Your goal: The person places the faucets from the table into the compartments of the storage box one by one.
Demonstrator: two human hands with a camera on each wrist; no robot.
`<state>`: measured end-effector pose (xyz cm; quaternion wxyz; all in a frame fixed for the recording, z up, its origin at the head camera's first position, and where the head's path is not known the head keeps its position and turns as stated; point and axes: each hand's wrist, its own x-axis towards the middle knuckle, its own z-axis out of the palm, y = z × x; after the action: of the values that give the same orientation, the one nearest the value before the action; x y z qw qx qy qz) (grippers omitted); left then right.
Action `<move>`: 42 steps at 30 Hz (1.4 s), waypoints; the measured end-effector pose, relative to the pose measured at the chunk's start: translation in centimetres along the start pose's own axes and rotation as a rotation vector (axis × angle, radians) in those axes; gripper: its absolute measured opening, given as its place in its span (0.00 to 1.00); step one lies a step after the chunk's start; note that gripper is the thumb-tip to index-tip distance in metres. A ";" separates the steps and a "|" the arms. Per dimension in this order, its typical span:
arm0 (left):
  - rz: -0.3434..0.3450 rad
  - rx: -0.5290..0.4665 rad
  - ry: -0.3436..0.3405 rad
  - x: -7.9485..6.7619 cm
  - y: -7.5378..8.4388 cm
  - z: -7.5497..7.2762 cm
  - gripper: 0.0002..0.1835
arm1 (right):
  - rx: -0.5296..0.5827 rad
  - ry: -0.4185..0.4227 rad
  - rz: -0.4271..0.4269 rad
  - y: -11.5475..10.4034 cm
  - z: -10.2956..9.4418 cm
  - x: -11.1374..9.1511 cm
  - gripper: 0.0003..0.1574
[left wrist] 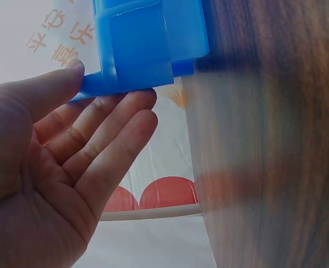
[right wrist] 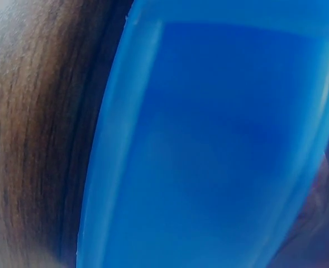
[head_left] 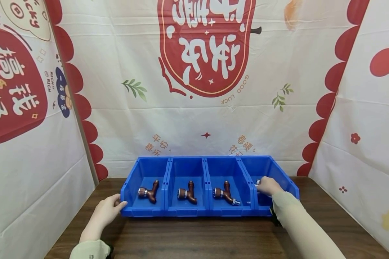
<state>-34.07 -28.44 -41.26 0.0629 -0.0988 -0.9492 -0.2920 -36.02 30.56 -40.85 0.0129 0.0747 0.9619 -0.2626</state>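
My left hand [head_left: 105,213] holds the left end of the blue bin row [head_left: 188,213]. In the left wrist view the thumb lies on one side of the bin's edge [left wrist: 133,67] and the fingers [left wrist: 136,131] on the other. My right hand [head_left: 268,186] reaches into the rightmost compartment, knuckles up. A small silvery tip [head_left: 258,182] shows beside its fingers; whatever else is there is hidden. Brown faucets lie one each in the other compartments: left [head_left: 153,194], second [head_left: 191,194] and third [head_left: 227,194], the third with a silver hose nozzle. Blue plastic fills most of the right wrist view.
The bins stand on a dark wooden table [head_left: 188,237], close to the printed cloth [head_left: 188,126] at the back. Cloth walls also rise at left [head_left: 61,187] and right [head_left: 353,169]. Upright dividers [head_left: 208,187] separate the compartments.
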 end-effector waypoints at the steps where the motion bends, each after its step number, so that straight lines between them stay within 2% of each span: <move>1: 0.001 0.000 0.000 0.0 0.0 0.0 0.13 | 0.001 -0.004 0.001 0.0 0.0 0.0 0.24; 12: -0.020 -0.004 -0.015 -0.2 -0.2 0.1 0.15 | -0.008 -0.029 -0.001 0.2 0.2 0.6 0.24; 27: 0.001 0.008 -0.006 0.2 -0.1 0.2 0.13 | -0.018 -0.083 0.015 -0.3 0.2 0.3 0.24; 42: -0.013 -0.011 -0.010 0.2 -0.2 0.0 0.15 | -0.054 -0.079 -0.007 -0.7 0.1 0.8 0.24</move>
<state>-34.29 -28.55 -41.33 0.0559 -0.0941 -0.9486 -0.2969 -36.90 30.06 -40.66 0.0519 0.0608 0.9676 -0.2394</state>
